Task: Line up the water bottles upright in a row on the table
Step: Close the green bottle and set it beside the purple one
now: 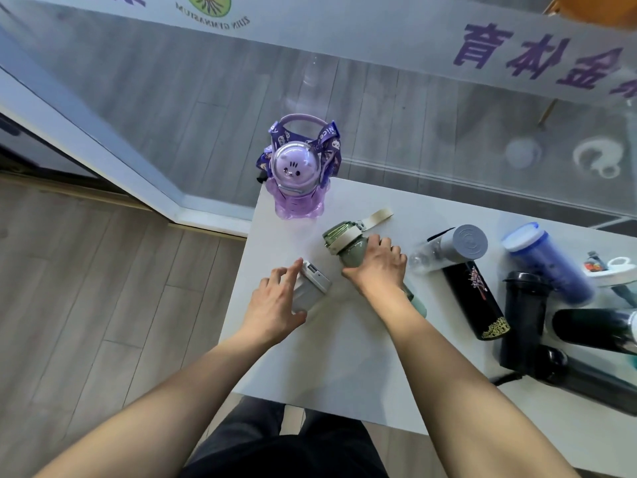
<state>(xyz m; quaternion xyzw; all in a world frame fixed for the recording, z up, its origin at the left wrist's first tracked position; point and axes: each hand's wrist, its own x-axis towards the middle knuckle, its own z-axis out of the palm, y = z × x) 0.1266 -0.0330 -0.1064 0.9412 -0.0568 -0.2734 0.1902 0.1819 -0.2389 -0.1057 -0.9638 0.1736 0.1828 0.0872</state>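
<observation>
A purple bottle (297, 181) with a cartoon dome lid and a printed strap stands upright at the far left corner of the white table (331, 357). My right hand (377, 267) is shut on a green bottle (344, 241) with a beige strap, which leans toward the far left. My left hand (275, 301) holds a small white box-shaped device (312, 282) on the table. To the right lie a clear bottle with a grey cap (455, 248), a black printed bottle (477, 298) and a blue bottle (548, 263).
Several dark bottles (524, 315) lie piled at the table's right end, with a white-lidded item (617, 270) behind them. A glass wall runs along the table's far edge. Wooden floor lies to the left, beyond the table's left edge.
</observation>
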